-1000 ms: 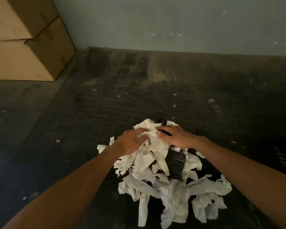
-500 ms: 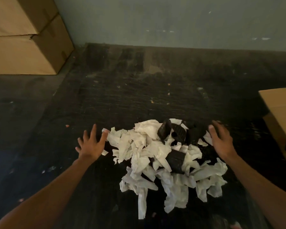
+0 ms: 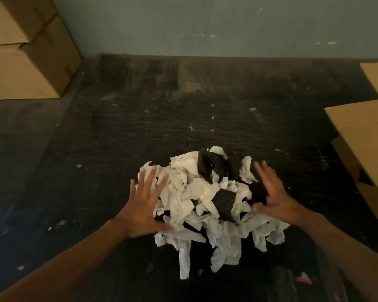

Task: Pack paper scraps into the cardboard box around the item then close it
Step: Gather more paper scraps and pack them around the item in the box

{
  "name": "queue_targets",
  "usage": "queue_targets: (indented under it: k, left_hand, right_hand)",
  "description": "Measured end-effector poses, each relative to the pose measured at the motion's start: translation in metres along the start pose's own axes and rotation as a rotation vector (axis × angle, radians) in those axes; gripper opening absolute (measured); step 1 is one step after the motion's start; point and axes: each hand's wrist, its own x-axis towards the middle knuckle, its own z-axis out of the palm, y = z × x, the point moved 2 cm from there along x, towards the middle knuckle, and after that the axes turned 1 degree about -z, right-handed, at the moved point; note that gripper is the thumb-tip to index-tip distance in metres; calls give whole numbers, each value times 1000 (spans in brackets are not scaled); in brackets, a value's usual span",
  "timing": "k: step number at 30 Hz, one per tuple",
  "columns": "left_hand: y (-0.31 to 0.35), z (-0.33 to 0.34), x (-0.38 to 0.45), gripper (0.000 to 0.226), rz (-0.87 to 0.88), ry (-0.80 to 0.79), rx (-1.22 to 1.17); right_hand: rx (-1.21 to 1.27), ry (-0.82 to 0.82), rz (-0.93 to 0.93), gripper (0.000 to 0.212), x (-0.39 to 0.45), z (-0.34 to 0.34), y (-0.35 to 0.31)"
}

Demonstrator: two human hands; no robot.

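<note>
My left hand (image 3: 143, 205) and right hand (image 3: 273, 197) are spread flat with straight fingers, gripping nothing, one on each side of the pile of paper scraps (image 3: 203, 205) on the dark floor (image 3: 140, 127), placed to scoop it together. Dark pieces (image 3: 214, 165) lie mixed in. The cardboard box (image 3: 364, 136) waits well to my right.

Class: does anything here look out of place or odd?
Yes: the paper scraps lie heaped on the dark floor, not in the cardboard box at right, and dark pieces are mixed in.
</note>
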Motion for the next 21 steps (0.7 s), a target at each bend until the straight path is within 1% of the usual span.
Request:
queue_targets:
  k: [1,2,3,4,6,8,10,13,16,19,21]
  left_hand:
    - [3,7,-12,138,96,-81,124]
    - [7,16,-20,141,163,-153,217]
    - [11,26,-23,141,192,-205,265]
    - [14,35,-22,141,190,-222,279]
    - [21,42,-6,144,135,-178,264]
    - [26,37,13,147,94,-104,255]
    - [29,28,30,147,93,-59,243]
    - [29,15,55,147,112,-79,234]
    - [26,15,78,144,106,-131,230]
    - [20,27,90,134,76,-173,260]
    - [19,34,90,122,63,-119,256]
  right_hand:
    - [-145,-60,21,130,-10,4,10]
    - [-290,-127,41,139,-18,13,19]
    - [-401,-176,58,144,-23,23,27]
    - [-459,-191,56,146,-24,31,31]
    - [-481,-154,18,147,-17,40,32]
    - [-469,-127,-41,145,-2,40,21]
    - [-469,-107,-106,142,15,37,5]
    - [-466,-142,-193,141,46,35,-20]
    - [-476,-181,-270,133,79,35,-40]
    - [-558,-193,-307,122,105,42,-49]
    - [-592,-167,-320,110,114,49,-49]
